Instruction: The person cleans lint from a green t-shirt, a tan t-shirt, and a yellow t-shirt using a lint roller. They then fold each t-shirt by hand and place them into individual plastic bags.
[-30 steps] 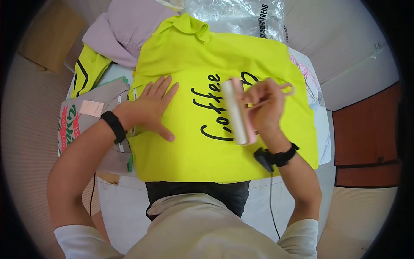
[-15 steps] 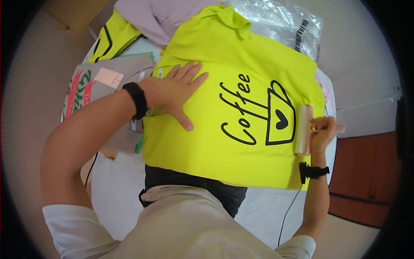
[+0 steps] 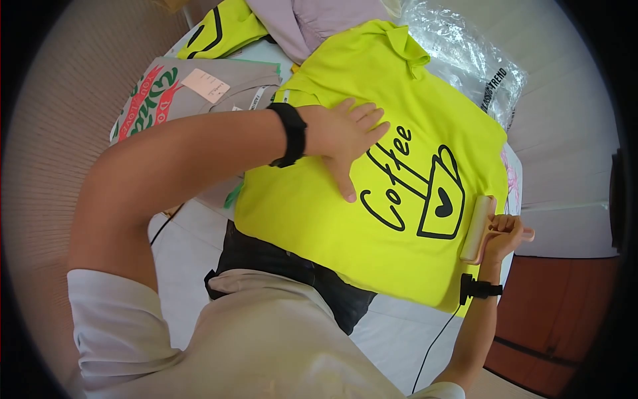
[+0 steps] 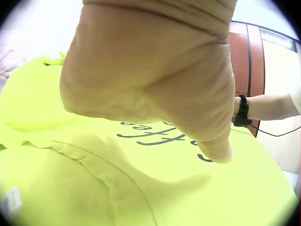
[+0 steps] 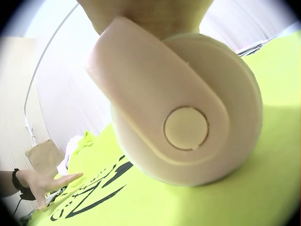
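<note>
A bright yellow T-shirt (image 3: 312, 233) with a black "Coffee" and cup print lies spread on the table. My right hand (image 3: 504, 238) grips the handle of a pink lint roller (image 3: 475, 233), its white roll on the shirt just past the cup print, near the shirt's right edge. The roller's round pink end cap (image 5: 188, 127) fills much of the right wrist view. With fingers and thumb spread, my left hand (image 3: 342, 136) is over the shirt beside the lettering. In the left wrist view its shadow falls on the cloth below the palm.
Left of the yellow shirt lies a grey T-shirt (image 3: 232, 80) with a pale tag (image 3: 206, 85). Behind are a lilac garment (image 3: 312, 23), another yellow piece with black lines (image 3: 222, 33) and a clear plastic bag (image 3: 458, 56). A thin cable (image 3: 435, 342) trails from the right wrist.
My right hand has carried the lint roller rightward from over the lettering to beyond the cup print. My left hand has shifted right toward the lettering. The head view has turned.
</note>
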`<state>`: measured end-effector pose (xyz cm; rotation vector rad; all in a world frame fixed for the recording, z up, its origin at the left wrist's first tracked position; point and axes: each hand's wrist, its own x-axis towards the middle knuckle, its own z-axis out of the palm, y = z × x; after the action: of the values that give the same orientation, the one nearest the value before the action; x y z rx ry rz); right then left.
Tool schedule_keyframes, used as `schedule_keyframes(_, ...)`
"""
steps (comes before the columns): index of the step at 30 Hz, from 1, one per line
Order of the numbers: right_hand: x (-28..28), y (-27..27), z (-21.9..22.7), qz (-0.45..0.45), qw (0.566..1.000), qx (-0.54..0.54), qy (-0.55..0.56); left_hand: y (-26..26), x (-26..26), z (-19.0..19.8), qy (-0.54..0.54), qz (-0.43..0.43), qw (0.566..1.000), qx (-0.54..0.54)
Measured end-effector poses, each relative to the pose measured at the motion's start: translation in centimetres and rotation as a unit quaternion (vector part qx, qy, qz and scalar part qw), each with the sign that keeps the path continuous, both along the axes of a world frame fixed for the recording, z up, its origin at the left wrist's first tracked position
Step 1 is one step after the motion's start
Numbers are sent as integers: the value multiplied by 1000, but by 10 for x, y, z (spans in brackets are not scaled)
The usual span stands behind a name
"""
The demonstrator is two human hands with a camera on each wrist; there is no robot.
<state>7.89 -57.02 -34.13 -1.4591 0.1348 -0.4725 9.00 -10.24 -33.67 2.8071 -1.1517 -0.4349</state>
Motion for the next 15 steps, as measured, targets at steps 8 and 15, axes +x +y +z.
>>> schedule_keyframes(8, -1, -19, -8, -33, 991, 129, 13, 10, 8, -16, 61, 20, 997, 30)
schedule_keyframes(15, -1, -6, -5, -41, 991, 124, 11, 14, 7, -17, 82, 43, 995, 25)
